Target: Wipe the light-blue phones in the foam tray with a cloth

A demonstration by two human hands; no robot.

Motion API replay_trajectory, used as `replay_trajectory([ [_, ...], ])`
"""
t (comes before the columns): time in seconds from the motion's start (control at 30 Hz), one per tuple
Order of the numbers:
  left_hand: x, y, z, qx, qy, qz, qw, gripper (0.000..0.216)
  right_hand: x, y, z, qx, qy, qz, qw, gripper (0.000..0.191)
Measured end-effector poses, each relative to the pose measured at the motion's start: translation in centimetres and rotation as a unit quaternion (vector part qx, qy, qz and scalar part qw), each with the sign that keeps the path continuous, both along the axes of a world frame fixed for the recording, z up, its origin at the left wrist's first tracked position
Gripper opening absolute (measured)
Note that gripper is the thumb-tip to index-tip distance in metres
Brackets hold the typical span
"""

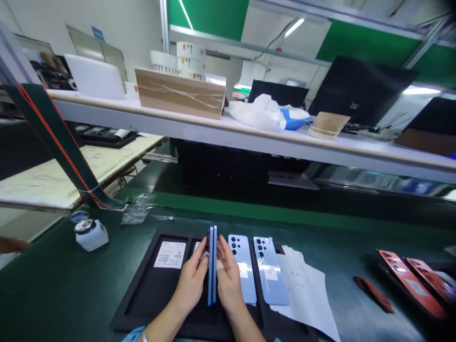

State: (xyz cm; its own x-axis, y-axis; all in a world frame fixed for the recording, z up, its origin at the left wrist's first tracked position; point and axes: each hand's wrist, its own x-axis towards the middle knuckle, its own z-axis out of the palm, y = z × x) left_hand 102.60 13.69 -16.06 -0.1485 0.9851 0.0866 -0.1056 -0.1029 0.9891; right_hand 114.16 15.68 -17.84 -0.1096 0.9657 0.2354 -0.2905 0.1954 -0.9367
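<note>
Two blue smartphones [212, 270] stand on edge, pressed face to face or side by side, between my hands above a black foam tray [142, 304]. My left hand [192, 280] grips them from the left, near a dark camera bump. From the right, the fingers and thumb of my right hand [228, 280] close on the same pair. Just right of that hand, a light blue phone [245, 266] lies back up in the tray, with camera lenses and a white label. Beside it lies another light blue phone [272, 280]. A printed label [170, 254] sits in the left compartment.
A white sheet of paper [309, 289] lies partly under the rightmost blue phone. Orange-red phones [409, 280] and a dark red cloth [374, 293] are at the right. A pump bottle [91, 236] and clear plastic bag [137, 209] stand left. A loaded shelf [228, 130] crosses behind.
</note>
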Motion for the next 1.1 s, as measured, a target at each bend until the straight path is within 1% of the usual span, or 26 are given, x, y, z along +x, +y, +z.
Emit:
replay_trajectory([
  [0.1, 0.0, -1.2, 1.2, 0.031, 0.009, 0.024, 0.999, 0.056, -0.3, -1.1, 1.4, 0.037, 0.038, 0.007, 0.999, 0.048],
  [0.17, 0.2, -2.2, 1.4, 0.045, 0.011, 0.038, 0.998, 0.052, -0.3, -2.2, 1.7, 0.053, 0.05, -0.007, 0.997, 0.044],
  [0.27, 0.8, -3.9, 0.8, 0.05, 0.001, 0.054, 0.997, 0.049, -0.2, -3.7, 1.5, 0.057, 0.066, -0.035, 0.996, 0.039],
  [0.37, 1.5, -5.2, 0.2, 0.05, -0.013, 0.059, 0.997, 0.046, 0.1, -5.0, 1.2, 0.041, 0.073, -0.053, 0.995, 0.041],
  [0.53, 1.9, -6.1, 0.1, 0.056, -0.017, 0.051, 0.997, 0.044, 0.6, -6.2, 1.1, 0.026, 0.084, -0.042, 0.995, 0.043],
  [0.6, 1.9, -5.8, 0.4, 0.056, -0.021, 0.056, 0.997, 0.043, 0.5, -6.0, 1.2, 0.018, 0.09, -0.042, 0.995, 0.045],
  [0.67, 1.8, -4.7, 1.1, 0.061, -0.032, 0.071, 0.995, 0.043, 0.0, -4.9, 1.8, 0.015, 0.104, -0.043, 0.994, 0.046],
  [0.73, 1.6, -2.8, 2.1, 0.077, -0.055, 0.085, 0.992, 0.042, -0.6, -3.0, 2.9, 0.02, 0.131, -0.037, 0.99, 0.046],
  [0.8, 1.4, -0.6, 3.2, 0.096, -0.093, 0.085, 0.987, 0.042, -1.2, -0.6, 4.2, 0.02, 0.168, -0.031, 0.985, 0.047],
  [0.87, 1.1, 1.2, 3.9, 0.104, -0.137, 0.072, 0.982, 0.041, -1.4, 1.4, 5.2, 0.001, 0.204, -0.03, 0.979, 0.045],
  [0.9, 1.1, 1.8, 4.0, 0.104, -0.153, 0.067, 0.981, 0.04, -1.4, 2.1, 5.4, -0.017, 0.218, -0.033, 0.975, 0.044],
  [0.93, 1.0, 2.0, 3.9, 0.1, -0.163, 0.064, 0.979, 0.039, -1.3, 2.4, 5.4, -0.036, 0.225, -0.036, 0.973, 0.043],
  [1.0, 1.1, 1.7, 3.2, 0.09, -0.166, 0.057, 0.98, 0.038, -1.0, 2.3, 4.6, -0.073, 0.225, -0.044, 0.971, 0.041],
  [1.1, 1.5, 0.0, 1.5, 0.079, -0.177, 0.04, 0.98, 0.044, -0.5, 0.5, 2.7, -0.095, 0.208, -0.052, 0.972, 0.04],
])
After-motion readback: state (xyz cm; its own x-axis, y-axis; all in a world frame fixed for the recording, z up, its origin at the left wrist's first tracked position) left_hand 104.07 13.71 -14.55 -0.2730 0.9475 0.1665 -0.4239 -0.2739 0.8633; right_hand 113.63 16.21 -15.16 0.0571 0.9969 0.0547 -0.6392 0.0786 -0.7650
